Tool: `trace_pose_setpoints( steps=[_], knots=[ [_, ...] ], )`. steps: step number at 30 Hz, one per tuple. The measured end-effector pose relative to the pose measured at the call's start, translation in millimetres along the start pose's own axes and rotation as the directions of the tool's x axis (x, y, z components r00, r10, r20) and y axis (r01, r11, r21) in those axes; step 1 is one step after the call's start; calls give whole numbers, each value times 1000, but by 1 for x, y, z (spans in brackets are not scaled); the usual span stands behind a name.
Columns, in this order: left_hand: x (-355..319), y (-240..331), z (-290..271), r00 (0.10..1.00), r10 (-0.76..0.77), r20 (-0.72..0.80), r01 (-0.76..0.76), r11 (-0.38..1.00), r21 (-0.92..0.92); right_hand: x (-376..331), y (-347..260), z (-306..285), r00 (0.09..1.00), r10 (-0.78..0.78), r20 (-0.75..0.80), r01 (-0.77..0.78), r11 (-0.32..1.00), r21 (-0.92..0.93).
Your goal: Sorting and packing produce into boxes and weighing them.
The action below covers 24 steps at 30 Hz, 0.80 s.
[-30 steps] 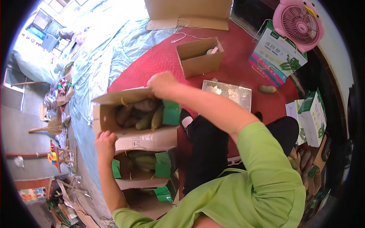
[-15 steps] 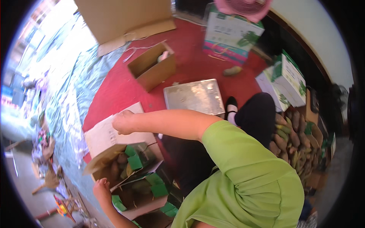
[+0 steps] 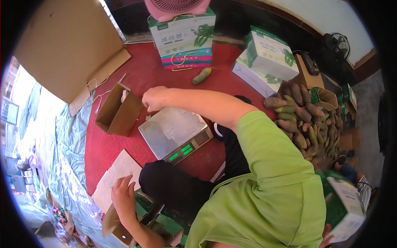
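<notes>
My right hand (image 3: pixel 155 98) reaches out from a green sleeve, fingers curled, over the far corner of a grey electronic scale (image 3: pixel 171 133) with a green lit display. It is right beside an open, small brown carton (image 3: pixel 120 111); what its fingers touch is hidden. My left hand (image 3: pixel 123 197) lies with fingers stretched on the pale flap (image 3: pixel 113 177) of a cardboard carton at the lower left. That carton (image 3: pixel 124 231) has green inserts and is mostly hidden by my dark trouser leg (image 3: pixel 173 186).
A heap of brown and green sweet potatoes (image 3: pixel 306 120) lies at the right. Green-and-white boxes (image 3: pixel 269 53) and a pink fan (image 3: pixel 173 6) stand at the back, one loose tuber (image 3: pixel 202 76) before them. Flat cardboard (image 3: pixel 66 45) lies far left, blue tarpaulin (image 3: pixel 62 136) beside the red floor.
My right hand has left the packed carton's flap and swung right to the scale. The view has turned right, bringing the sweet potato heap in. My left hand stays on the carton.
</notes>
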<state>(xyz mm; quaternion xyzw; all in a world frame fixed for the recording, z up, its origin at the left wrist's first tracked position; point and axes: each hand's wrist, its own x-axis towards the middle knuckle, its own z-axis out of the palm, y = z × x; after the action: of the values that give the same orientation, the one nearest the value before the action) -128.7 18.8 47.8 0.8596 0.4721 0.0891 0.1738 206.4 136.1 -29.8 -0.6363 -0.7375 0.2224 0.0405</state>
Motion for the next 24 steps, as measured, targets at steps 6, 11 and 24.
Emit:
trace_pose_setpoints(
  steps=[6, 11, 24],
  knots=[
    [63, 99, 13, 959, 280, 32, -275, 954, -117, -52, 113, -26, 972, 187, -140, -182, 982, 49],
    [94, 145, 45, 887, 444, 125, -416, 887, -201, -88, 186, -9, 921, 343, -185, -313, 934, 174],
    [128, 104, 127, 887, 160, 434, -148, 987, -60, -178, 334, 41, 549, 766, -334, -643, 643, 417]
  ],
)
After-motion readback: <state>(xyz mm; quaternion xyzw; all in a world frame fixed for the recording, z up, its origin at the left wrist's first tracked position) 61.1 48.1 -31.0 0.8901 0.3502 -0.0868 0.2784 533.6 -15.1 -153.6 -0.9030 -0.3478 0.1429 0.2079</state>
